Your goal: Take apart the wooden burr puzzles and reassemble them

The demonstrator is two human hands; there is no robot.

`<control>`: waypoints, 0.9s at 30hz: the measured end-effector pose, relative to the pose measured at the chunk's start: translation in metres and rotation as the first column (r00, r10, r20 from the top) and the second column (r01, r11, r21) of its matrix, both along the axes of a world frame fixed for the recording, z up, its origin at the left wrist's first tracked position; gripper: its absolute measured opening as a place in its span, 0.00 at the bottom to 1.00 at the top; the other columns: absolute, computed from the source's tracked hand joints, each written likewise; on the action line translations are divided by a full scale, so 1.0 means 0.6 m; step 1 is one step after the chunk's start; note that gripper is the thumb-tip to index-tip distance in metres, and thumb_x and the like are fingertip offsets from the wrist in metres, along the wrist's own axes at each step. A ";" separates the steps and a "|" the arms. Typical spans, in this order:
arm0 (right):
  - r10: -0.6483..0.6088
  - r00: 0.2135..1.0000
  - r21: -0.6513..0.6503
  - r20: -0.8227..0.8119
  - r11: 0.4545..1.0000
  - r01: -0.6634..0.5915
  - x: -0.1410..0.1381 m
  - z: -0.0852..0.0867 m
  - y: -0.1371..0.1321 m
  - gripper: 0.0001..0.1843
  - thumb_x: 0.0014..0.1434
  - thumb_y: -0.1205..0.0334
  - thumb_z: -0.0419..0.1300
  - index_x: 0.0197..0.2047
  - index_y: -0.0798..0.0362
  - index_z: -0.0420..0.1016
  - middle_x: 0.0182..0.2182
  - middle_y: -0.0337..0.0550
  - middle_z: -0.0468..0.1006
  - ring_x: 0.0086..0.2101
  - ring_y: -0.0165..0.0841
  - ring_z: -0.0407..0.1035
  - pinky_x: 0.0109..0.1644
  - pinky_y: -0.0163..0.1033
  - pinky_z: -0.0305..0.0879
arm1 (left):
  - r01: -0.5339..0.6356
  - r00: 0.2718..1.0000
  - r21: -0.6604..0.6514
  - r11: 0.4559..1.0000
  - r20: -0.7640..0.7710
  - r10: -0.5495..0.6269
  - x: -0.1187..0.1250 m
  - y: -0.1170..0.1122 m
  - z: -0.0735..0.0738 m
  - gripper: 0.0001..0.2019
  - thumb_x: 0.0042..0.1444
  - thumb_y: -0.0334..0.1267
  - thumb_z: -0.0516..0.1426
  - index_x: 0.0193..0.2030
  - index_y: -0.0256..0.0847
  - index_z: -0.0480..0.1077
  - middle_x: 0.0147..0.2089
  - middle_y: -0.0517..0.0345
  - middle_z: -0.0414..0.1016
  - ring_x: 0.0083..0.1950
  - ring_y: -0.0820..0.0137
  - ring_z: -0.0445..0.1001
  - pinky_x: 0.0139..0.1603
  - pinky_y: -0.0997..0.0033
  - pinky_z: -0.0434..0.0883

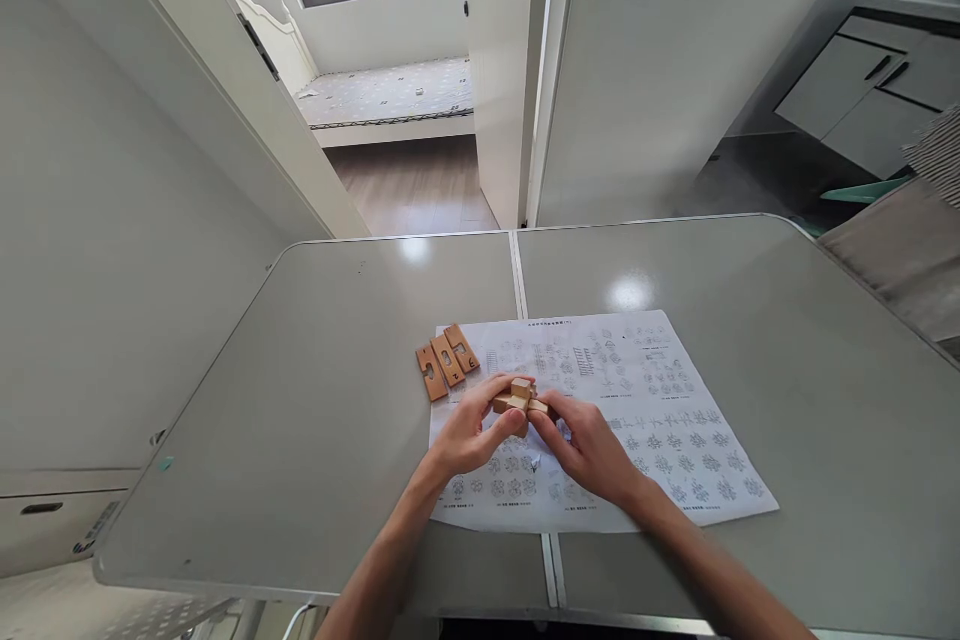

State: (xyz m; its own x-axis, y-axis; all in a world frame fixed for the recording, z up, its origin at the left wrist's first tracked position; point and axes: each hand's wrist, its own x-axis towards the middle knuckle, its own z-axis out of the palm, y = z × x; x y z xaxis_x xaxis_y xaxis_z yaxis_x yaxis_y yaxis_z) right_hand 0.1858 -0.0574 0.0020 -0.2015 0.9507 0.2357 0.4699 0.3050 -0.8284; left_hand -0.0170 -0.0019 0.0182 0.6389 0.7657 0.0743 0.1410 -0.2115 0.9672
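Note:
Between my two hands is a small wooden interlocking puzzle point(520, 390) made of light crossed bars, held above a printed sheet. My left hand point(480, 425) grips it from the left, thumb across the front and fingers behind. On the other side, my right hand point(585, 438) pinches a bar at the puzzle's right with thumb and finger. The lower and rear parts of the puzzle are partly hidden by my fingers. Printed diagrams of puzzle shapes cover the white sheet point(630, 510) under my hands.
Three flat brown wooden pieces with cut-outs and numbers point(448, 361) lie side by side over the sheet's upper left corner. Beneath is a grey folding table point(337, 400) with a metal seam down its middle. A cloth-covered seat point(885, 230) stands beyond the right edge.

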 end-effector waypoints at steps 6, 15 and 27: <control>0.020 0.998 0.100 0.055 0.995 -0.026 0.004 -0.010 -0.005 0.13 0.76 0.57 0.50 0.37 0.49 0.66 0.27 0.37 0.71 0.25 0.33 0.63 0.32 0.38 0.57 | -0.003 0.996 -0.029 1.000 0.094 0.006 0.012 -0.008 0.002 0.26 0.69 0.57 0.55 0.63 0.40 0.71 0.58 0.43 0.74 0.57 0.55 0.75 0.56 0.60 0.75; -0.019 0.995 0.140 0.098 0.990 0.005 0.003 0.003 -0.017 0.12 0.76 0.58 0.51 0.38 0.49 0.66 0.26 0.38 0.71 0.25 0.33 0.63 0.31 0.39 0.56 | -0.008 0.992 -0.079 0.997 0.126 0.018 0.017 -0.008 0.003 0.28 0.67 0.61 0.56 0.62 0.40 0.72 0.56 0.42 0.76 0.57 0.54 0.77 0.56 0.58 0.77; -0.058 0.987 0.209 0.153 0.978 0.025 0.002 -0.005 -0.021 0.10 0.75 0.60 0.51 0.39 0.50 0.67 0.27 0.39 0.72 0.26 0.34 0.66 0.32 0.39 0.57 | 0.004 0.990 -0.102 0.995 0.144 0.011 0.019 -0.005 -0.010 0.30 0.66 0.62 0.57 0.63 0.40 0.71 0.60 0.41 0.76 0.59 0.54 0.77 0.55 0.58 0.78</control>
